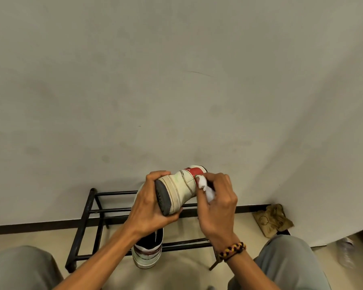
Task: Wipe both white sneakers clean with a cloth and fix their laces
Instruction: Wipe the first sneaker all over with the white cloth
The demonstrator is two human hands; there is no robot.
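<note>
Fingers of the right hand pinch a white cloth against the red heel patch; the left hand curls round the sole end of the raised sneaker; likely light and stiff-soled, best gripped there; its long axis runs away from the camera, sole turned left; the second sneaker sits on the rack below.

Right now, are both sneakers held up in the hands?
No: the left hand grips one sneaker, while the other sneaker sits below on the floor.
</note>
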